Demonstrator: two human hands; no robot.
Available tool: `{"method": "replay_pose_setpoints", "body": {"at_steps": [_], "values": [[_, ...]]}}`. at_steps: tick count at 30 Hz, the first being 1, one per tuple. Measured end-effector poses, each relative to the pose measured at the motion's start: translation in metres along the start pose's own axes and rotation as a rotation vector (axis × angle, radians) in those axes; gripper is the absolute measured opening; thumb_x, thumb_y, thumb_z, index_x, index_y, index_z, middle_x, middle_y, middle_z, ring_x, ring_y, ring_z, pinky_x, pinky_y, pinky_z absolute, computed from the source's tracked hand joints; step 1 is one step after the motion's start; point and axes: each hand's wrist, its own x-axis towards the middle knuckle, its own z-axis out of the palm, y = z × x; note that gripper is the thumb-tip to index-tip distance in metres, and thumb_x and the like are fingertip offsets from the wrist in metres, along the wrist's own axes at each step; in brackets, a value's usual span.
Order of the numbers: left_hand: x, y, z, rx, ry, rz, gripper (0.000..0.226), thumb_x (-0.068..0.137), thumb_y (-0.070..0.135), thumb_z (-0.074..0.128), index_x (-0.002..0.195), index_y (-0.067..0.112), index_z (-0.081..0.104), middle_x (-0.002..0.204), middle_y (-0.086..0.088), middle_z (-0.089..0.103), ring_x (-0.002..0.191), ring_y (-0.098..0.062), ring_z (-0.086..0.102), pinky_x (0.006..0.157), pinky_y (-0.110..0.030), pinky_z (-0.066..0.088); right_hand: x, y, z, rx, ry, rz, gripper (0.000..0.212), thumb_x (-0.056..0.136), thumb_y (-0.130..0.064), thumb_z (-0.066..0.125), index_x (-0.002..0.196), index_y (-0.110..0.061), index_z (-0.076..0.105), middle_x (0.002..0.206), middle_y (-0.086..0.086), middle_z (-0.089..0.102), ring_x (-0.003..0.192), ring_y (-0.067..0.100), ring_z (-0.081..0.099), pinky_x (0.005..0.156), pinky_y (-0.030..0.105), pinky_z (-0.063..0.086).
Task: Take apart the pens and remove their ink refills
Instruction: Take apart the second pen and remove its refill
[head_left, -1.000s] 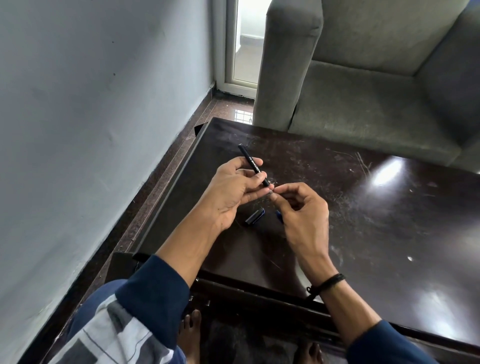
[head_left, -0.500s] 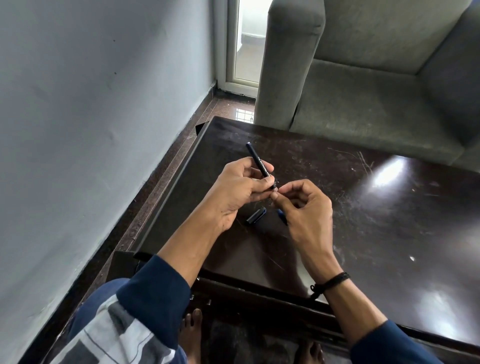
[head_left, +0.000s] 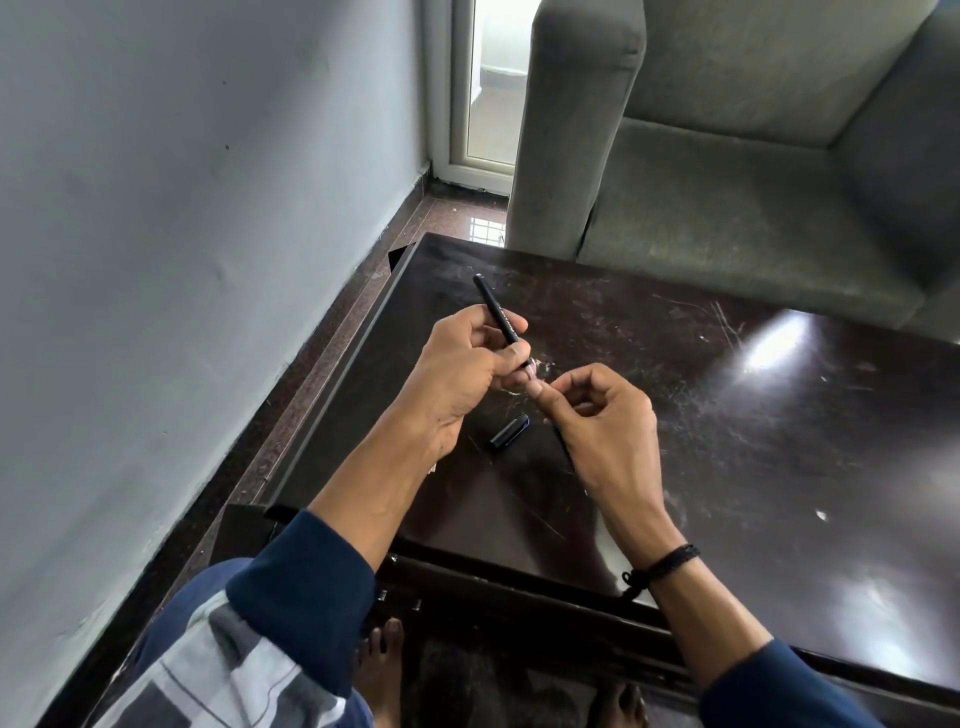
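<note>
The left grip (head_left: 467, 374) is clamped round the black pen (head_left: 496, 312), its long axis slanting up and away, while the right grip (head_left: 608, 421) pinches the near tip just beside it, a cap (head_left: 509, 431) lying below on the worktop (head_left: 727, 467).

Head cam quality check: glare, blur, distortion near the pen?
Head view: bright glare on the table, right of the hands and clear of the pen; left hand, right hand and pen look sharp; wide-angle lean shows in the sofa arm; pen tip hidden by fingers.
</note>
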Motion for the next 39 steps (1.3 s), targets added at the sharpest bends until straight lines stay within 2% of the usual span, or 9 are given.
{"method": "replay_pose_setpoints", "body": {"at_steps": [2, 6, 9, 17, 23, 27, 31, 34, 39], "values": [[0.003, 0.0, -0.004, -0.017, 0.059, -0.005, 0.02, 0.091, -0.007, 0.066, 0.106, 0.005, 0.068, 0.094, -0.014, 0.067, 0.079, -0.019, 0.072, 0.075, -0.029, 0.062, 0.002, 0.002, 0.0, -0.05, -0.035, -0.004, 0.018, 0.082, -0.034, 0.084, 0.077, -0.025, 0.069, 0.073, -0.008, 0.072, 0.061, 0.0, 0.059, 0.061, 0.022, 0.05], [0.006, 0.001, -0.008, -0.082, 0.13, -0.02, 0.018, 0.092, -0.008, 0.065, 0.103, 0.006, 0.068, 0.097, -0.015, 0.067, 0.086, -0.026, 0.074, 0.075, -0.028, 0.061, 0.003, 0.005, 0.0, -0.063, -0.097, -0.007, 0.014, 0.084, -0.02, 0.082, 0.082, -0.028, 0.071, 0.076, -0.009, 0.072, 0.066, -0.001, 0.062, 0.063, 0.016, 0.047], [0.006, 0.001, -0.008, -0.09, 0.1, -0.036, 0.019, 0.091, -0.007, 0.066, 0.103, 0.007, 0.069, 0.096, -0.014, 0.067, 0.085, -0.023, 0.074, 0.074, -0.026, 0.06, 0.003, 0.004, 0.0, -0.053, -0.096, -0.023, 0.016, 0.086, -0.015, 0.081, 0.083, -0.028, 0.072, 0.077, -0.009, 0.073, 0.068, -0.001, 0.064, 0.064, 0.012, 0.047], [0.0, -0.003, 0.0, -0.016, -0.069, -0.092, 0.018, 0.09, -0.006, 0.067, 0.103, 0.006, 0.069, 0.097, -0.015, 0.068, 0.08, -0.016, 0.073, 0.075, -0.028, 0.062, 0.003, 0.002, -0.001, -0.003, -0.072, -0.026, 0.012, 0.086, -0.019, 0.082, 0.087, -0.027, 0.073, 0.079, -0.008, 0.074, 0.072, 0.004, 0.067, 0.065, 0.02, 0.053], [0.004, -0.003, -0.003, -0.055, 0.035, -0.055, 0.019, 0.09, -0.008, 0.066, 0.102, 0.006, 0.069, 0.096, -0.016, 0.067, 0.082, -0.02, 0.073, 0.076, -0.03, 0.062, 0.002, 0.001, -0.006, -0.053, -0.069, 0.017, 0.013, 0.082, -0.029, 0.085, 0.086, -0.03, 0.072, 0.079, -0.013, 0.074, 0.068, 0.001, 0.067, 0.066, 0.027, 0.056], [0.008, -0.001, -0.009, -0.117, 0.108, -0.06, 0.019, 0.09, -0.008, 0.066, 0.097, 0.009, 0.07, 0.1, -0.016, 0.066, 0.088, -0.023, 0.072, 0.074, -0.027, 0.06, 0.006, 0.003, -0.006, -0.061, -0.073, 0.053, 0.012, 0.082, -0.018, 0.084, 0.084, -0.026, 0.075, 0.073, -0.01, 0.074, 0.062, -0.005, 0.063, 0.063, 0.017, 0.048], [0.003, -0.001, -0.005, -0.096, 0.012, -0.104, 0.019, 0.09, -0.009, 0.066, 0.102, 0.005, 0.069, 0.098, -0.016, 0.066, 0.087, -0.021, 0.072, 0.077, -0.031, 0.062, 0.006, 0.003, -0.005, -0.037, -0.068, 0.044, 0.013, 0.083, -0.015, 0.084, 0.084, -0.025, 0.076, 0.073, -0.009, 0.073, 0.062, -0.005, 0.061, 0.06, 0.012, 0.046], [-0.001, -0.001, 0.0, -0.074, -0.049, -0.118, 0.019, 0.092, -0.009, 0.063, 0.106, 0.003, 0.068, 0.096, -0.015, 0.067, 0.081, -0.018, 0.073, 0.08, -0.034, 0.063, 0.007, 0.003, -0.005, -0.021, -0.057, 0.033, 0.013, 0.082, -0.016, 0.084, 0.083, -0.025, 0.075, 0.074, -0.008, 0.073, 0.063, -0.002, 0.062, 0.06, 0.015, 0.049], [-0.001, -0.002, 0.0, -0.071, -0.05, -0.134, 0.017, 0.092, -0.008, 0.064, 0.104, 0.003, 0.068, 0.095, -0.014, 0.068, 0.079, -0.019, 0.073, 0.076, -0.032, 0.063, 0.007, 0.005, -0.006, -0.002, -0.057, 0.027, 0.013, 0.082, -0.016, 0.085, 0.082, -0.025, 0.075, 0.075, -0.006, 0.074, 0.066, 0.002, 0.064, 0.063, 0.019, 0.052]]}}
